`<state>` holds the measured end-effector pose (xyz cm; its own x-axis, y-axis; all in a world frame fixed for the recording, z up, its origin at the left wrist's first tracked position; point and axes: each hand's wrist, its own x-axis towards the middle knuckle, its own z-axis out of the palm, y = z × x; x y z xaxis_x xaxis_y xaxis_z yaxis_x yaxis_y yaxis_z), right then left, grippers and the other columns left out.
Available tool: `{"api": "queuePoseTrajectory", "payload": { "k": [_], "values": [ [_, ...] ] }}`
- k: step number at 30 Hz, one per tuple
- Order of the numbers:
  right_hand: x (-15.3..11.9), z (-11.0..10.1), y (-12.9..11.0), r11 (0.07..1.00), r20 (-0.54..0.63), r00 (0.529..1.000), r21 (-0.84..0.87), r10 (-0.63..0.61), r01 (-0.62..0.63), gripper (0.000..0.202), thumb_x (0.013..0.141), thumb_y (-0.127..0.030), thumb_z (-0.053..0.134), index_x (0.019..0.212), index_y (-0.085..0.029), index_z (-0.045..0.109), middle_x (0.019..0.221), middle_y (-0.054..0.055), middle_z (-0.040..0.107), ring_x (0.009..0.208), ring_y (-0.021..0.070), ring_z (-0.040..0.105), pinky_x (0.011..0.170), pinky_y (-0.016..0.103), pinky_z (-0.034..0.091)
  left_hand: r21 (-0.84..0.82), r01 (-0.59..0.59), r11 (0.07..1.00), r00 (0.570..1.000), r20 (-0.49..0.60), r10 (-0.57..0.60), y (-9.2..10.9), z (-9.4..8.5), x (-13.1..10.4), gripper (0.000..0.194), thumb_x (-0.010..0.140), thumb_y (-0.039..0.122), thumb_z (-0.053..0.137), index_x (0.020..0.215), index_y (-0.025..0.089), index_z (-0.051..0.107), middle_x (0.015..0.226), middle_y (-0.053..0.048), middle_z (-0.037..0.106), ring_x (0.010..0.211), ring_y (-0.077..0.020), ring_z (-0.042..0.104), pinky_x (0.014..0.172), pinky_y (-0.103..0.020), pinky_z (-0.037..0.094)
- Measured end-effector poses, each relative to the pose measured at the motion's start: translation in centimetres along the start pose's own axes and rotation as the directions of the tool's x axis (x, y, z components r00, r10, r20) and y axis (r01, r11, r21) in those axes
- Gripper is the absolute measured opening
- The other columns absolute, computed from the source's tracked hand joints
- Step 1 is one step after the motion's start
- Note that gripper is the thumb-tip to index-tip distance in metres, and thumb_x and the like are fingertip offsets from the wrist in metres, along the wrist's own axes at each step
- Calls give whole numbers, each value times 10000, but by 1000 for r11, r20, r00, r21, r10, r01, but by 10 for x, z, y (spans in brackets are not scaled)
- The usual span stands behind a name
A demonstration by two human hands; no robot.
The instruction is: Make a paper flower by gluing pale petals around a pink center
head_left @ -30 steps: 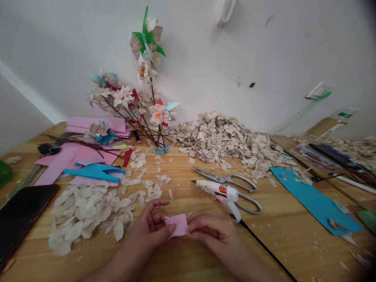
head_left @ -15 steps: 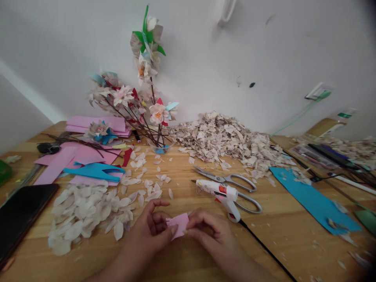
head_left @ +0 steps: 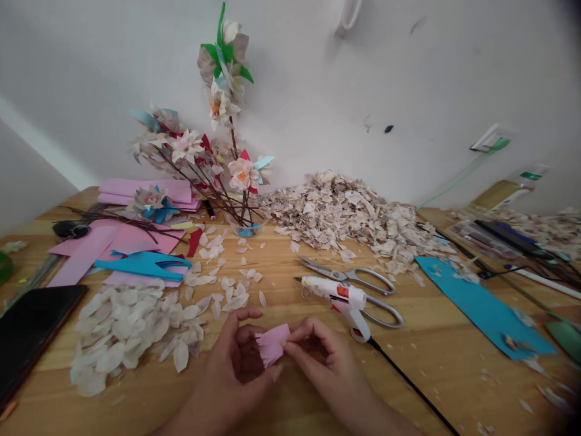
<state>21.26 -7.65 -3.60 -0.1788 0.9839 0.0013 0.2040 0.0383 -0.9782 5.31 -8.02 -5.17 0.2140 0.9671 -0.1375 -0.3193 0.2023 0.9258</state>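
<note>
– Where's the pink paper [head_left: 276,340]?
– Near side of the table [head_left: 281,272], held up between the two hands. The right hand [head_left: 324,360] pinches its right edge between thumb and fingertips. The left hand [head_left: 227,363] is curled with a wide gap between thumb and fingers, around the fringed left end; I can't tell whether it touches.
– What might spoil it?
– A hard tug, I'd say: those cut strips look thin enough to tear or crumple. And with perhaps only one pinch on it, a slack grip could drop it.
– Anything else?
– The glue gun [head_left: 340,297], just beyond the right hand. Its red light suggests it's powered, so a careless reach might mean a burn. Snagging its cord [head_left: 408,375] could drag it across the scissors [head_left: 324,269].
</note>
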Motion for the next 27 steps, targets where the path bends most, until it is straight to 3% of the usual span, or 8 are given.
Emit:
{"api": "queuePoseTrajectory", "payload": {
  "k": [7, 14, 27],
  "values": [
    [1, 4, 0, 998, -21, 999, 55, 31, -30, 123, 756, -230, 602, 723, -216, 484, 676, -36, 558, 628, 126, 552, 570, 225, 421, 154, 7, 988, 994, -110, 10, 2, 5, 0, 486, 630, 141, 694, 1019, 244, 420, 714, 26, 629, 654, -153, 601, 604, -267, 445],
    [1, 6, 1, 996, -24, 999, 85, -26, 28, 95, 765, -193, 588, 752, -221, 498, 708, -39, 554, 654, 118, 554, 584, 215, 418, 190, 35, 981, 994, -108, -14, 9, 3, 1, 469, 664, 206, 685, 1031, 244, 396, 638, 59, 620, 568, -122, 560, 533, -231, 383],
    [1, 4, -3, 997, -16, 999, 64, -45, 46, 85, 769, -167, 586, 740, -211, 519, 689, -28, 577, 647, 123, 564, 586, 218, 432, 131, 41, 990, 991, -129, -24, 11, 6, 0, 521, 600, 157, 745, 1006, 252, 432, 638, 54, 630, 610, -143, 595, 585, -250, 433]
  ]
}}
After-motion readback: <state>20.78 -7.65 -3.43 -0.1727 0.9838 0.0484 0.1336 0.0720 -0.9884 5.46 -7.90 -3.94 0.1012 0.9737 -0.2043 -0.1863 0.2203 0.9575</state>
